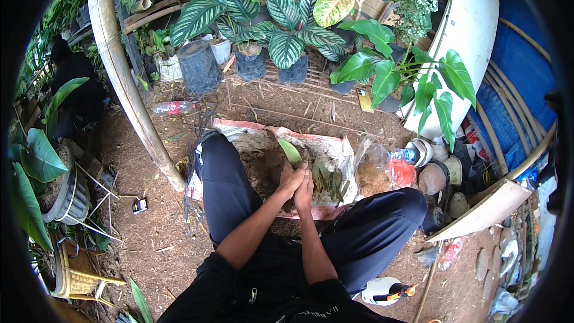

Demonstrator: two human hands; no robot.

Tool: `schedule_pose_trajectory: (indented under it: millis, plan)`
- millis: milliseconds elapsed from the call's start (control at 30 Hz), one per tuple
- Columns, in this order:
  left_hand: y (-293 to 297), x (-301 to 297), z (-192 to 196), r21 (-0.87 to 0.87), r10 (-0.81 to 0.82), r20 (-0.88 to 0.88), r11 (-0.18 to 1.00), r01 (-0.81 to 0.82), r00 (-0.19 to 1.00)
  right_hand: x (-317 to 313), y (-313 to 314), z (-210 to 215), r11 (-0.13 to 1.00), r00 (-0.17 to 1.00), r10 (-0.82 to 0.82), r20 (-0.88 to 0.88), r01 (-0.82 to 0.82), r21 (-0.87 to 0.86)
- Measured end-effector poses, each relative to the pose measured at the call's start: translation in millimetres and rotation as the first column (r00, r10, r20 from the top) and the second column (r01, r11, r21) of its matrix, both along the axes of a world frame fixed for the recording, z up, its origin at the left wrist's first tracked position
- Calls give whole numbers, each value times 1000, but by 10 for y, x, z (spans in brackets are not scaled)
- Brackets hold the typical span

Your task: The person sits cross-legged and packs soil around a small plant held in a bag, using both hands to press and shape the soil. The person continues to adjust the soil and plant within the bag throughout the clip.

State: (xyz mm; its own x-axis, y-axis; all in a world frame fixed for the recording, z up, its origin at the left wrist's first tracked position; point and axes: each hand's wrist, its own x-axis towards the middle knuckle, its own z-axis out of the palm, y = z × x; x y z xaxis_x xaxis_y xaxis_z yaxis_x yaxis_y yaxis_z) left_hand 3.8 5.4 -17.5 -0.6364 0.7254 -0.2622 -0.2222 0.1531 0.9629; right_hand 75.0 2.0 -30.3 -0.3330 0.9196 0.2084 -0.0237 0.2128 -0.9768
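My left hand [291,178] and my right hand [304,188] are pressed together in front of me, fingers closed round the lower end of a green leaf [289,151]. The leaf's blade sticks up and away from the fingers; its base is hidden in them. Beneath the hands lies a white sack with a reddish edge [344,151], spread flat between my legs. Dark soil [257,167] covers part of it. Right beside my right hand, several green and brownish leaf pieces [330,184] lie in a small heap on the sack.
Potted plants [250,63] line the far side. A bamboo pole [119,66] rises at left, near a plastic bottle [174,107]. At right are a clear bag with brown fibre [371,173] and several pots [433,177]. A spray bottle [382,291] stands by my right leg. A dark-clothed person [78,84] is far left.
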Motion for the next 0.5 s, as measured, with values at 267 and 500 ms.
schedule_pose_trajectory:
  millis: [267,500]
  plan:
    - [17,-5,-39,9,-8,-12,1000,8,1000,-7,-31,37,1000,1000,-19,-7,19,4]
    - [34,-7,-76,-11,-26,-19,1000,25,999,-22,-17,2,999,999,-15,-47,16,32]
